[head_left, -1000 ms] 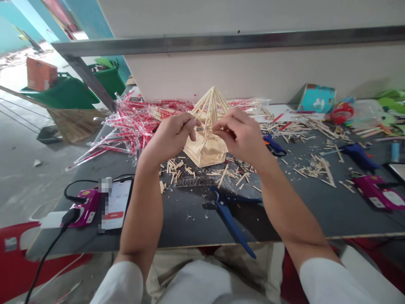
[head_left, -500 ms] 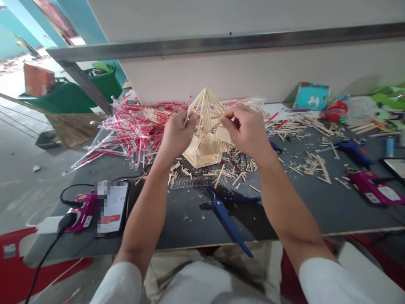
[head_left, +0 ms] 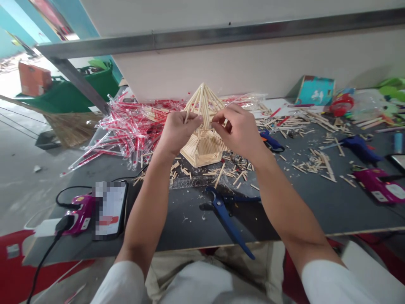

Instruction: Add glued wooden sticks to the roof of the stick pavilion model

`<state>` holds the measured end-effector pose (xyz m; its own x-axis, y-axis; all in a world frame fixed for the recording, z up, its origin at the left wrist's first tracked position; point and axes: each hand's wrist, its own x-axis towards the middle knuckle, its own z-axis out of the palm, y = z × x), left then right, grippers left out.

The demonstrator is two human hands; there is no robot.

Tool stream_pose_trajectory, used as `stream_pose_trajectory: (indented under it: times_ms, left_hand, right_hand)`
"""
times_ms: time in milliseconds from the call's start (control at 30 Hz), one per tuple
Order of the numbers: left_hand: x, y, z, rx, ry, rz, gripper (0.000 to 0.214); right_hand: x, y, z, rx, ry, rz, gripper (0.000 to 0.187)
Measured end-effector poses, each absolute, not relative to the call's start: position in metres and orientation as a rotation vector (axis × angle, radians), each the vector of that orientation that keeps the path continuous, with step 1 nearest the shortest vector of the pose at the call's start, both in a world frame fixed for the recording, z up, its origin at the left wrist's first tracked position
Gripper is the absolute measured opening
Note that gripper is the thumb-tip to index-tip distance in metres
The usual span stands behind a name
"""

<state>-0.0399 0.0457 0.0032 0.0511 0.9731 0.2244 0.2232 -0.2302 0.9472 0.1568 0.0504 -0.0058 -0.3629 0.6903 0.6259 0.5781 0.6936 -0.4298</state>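
**Inspection: both hands closed on stick model, centre of table**

I find the wooden stick model (head_left: 202,147) upright at frame centre, a peaked frame of thin sticks above a many-sided base. My left hand (head_left: 179,133) is closed, pinching its upper sticks. My right hand (head_left: 237,131) is likewise closed on the sticks beside it. Below the model lie a steel ruler (head_left: 193,182) and blue-handled pliers (head_left: 223,215). Loose sticks (head_left: 316,164) are scattered across the dark tabletop (head_left: 316,215). Red-and-white plastic-wrapped straws (head_left: 126,135) are heaped at left of centre. A magenta glue gun (head_left: 79,215) sits lower left, beside a phone (head_left: 109,209) whose screen is blurred.
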Motion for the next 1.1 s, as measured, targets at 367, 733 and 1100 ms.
stream_pose_trajectory:
  times_ms: [367,733,1100]
  left_hand:
    - [-0.047,0.037,0.011,1.827,1.463,1.167,0.018]
    - [-0.057,0.042,0.004,1.843,1.213,1.134,0.035]
    - [-0.059,0.045,0.003,1.786,1.132,1.116,0.033]
  right_hand:
    - [0.149,0.045,-0.007,-0.911,-2.036,0.153,0.005]
    - [0.137,0.039,-0.01,-0.857,-1.945,0.279,0.028]
    - [0.122,0.031,-0.017,-0.945,-2.069,0.018,0.04]
